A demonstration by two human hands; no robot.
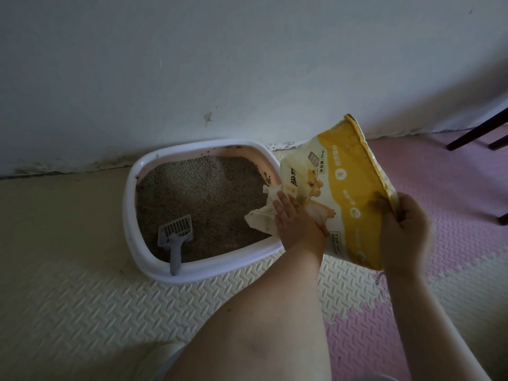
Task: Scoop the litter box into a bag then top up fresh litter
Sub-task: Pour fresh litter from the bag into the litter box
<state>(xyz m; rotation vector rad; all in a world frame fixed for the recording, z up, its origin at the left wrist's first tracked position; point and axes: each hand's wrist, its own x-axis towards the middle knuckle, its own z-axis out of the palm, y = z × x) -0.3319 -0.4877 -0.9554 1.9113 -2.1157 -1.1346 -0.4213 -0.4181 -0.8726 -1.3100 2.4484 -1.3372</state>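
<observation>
- right hand point(404, 229): fingers curled tight round the sealed yellow top edge of the yellow-and-white printed plastic litter bag point(354, 188). It holds the bag tilted, sealed end up & to the right.
- left hand point(294, 218): fingers straight & close together, laid flat on the bag's pale crumpled lower end. Thumb hidden, so can't tell if it hooks under.
- Bag's crumpled end sits over the near right part of the white rounded-rectangle plastic litter box point(128, 215), past the rim line & above the grey-brown granular litter point(203, 204). Can't tell if any grains are falling.
- Litter fills the box floor, w/ a paler heap toward the far side & darker grains elsewhere.
- grey slotted plastic scoop point(176, 235) lies in the litter at near left, head flat on the grains, handle propped on the near rim.
- Edges: box's far rim is just beside the foot of the pale wall point(220, 64); the bag crosses the right rim.
- Open room: cream tread-pattern foam mat point(82, 298) lies left & near of the box, pink foam mat point(453, 188) right of the bag.
- dark furniture legs point(478, 130) stand far right, well apart from bag & hands.
</observation>
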